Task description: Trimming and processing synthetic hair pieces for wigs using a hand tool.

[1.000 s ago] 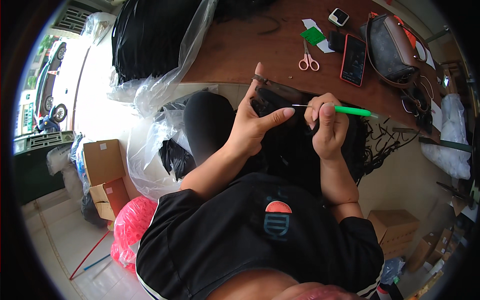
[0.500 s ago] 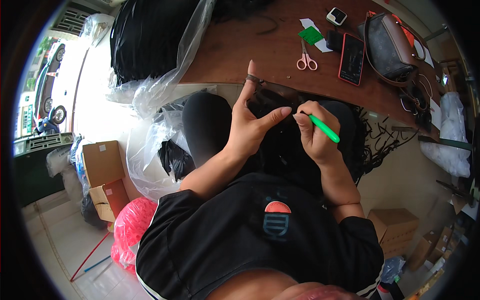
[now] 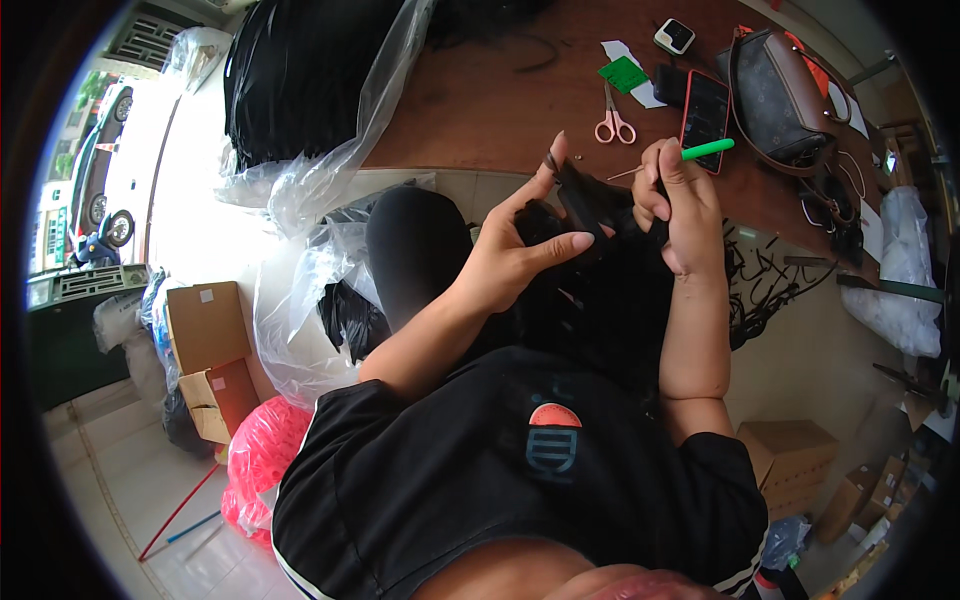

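Left hand (image 3: 515, 255) pinches black hair piece (image 3: 590, 215); right hand (image 3: 678, 200) grips green-handled hook (image 3: 690, 155).

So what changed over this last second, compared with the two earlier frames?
The right hand swung the green-handled hook tool: its handle pointed right, dipped down-right, and now angles up-right, metal tip toward the left hand. The left hand still pinches the black hair piece. Pink scissors and phone haven't moved.

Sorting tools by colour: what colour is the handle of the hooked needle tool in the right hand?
Bright green, on the thin metal hook tool; head view.
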Demonstrator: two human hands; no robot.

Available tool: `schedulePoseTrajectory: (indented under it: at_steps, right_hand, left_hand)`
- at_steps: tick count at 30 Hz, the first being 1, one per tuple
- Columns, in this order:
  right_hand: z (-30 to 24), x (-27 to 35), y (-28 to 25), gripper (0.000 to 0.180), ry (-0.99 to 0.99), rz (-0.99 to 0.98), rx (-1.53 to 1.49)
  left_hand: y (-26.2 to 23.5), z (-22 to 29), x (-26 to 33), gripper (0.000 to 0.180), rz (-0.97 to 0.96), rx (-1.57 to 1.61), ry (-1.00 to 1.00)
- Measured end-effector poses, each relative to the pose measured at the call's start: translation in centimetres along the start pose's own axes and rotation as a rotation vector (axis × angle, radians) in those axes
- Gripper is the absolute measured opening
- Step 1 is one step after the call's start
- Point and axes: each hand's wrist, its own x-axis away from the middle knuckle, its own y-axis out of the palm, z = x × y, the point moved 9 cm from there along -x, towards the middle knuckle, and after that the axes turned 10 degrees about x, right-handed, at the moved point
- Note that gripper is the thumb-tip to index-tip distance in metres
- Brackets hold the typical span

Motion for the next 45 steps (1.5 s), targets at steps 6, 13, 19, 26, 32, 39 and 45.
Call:
schedulePoseTrajectory:
  at_steps: [6,13,19,26,32,39,45]
  right_hand:
    - [-1.0,1.0,4.4,0.038,-0.304,-0.045,0.804]
    - [-7.0,7.4,-5.7,0.044,-0.872,1.01,0.303]
    - [-8.2,8.2,-4.2,0.044,-0.902,0.843,0.307]
    - [-7.0,7.0,0.2,0.042,-0.92,0.589,0.637]
    - [-8.7,7.0,-1.5,0.037,-1.012,0.769,0.803]
    - [-4.1,3.8,1.4,0.041,-0.451,-0.008,0.142]
    - [-2.3,4.4,3.7,0.038,-0.489,-0.014,0.292]
  left_hand:
    - [-0.1,-0.1,0.1,0.093,-0.046,-0.306,0.113]
    - [-2.2,0.3,0.4,0.105,0.187,0.216,-0.057]
    - [-1.4,0.5,0.6,0.107,0.204,0.058,-0.015]
    - [0.2,1.8,0.5,0.108,0.173,0.131,0.024]
    - [0.1,1.4,0.6,0.106,0.161,0.175,-0.059]
    - [0.0,1.7,0.4,0.105,0.173,0.115,0.002]
    - [-0.1,1.8,0.4,0.105,0.197,0.082,0.014]
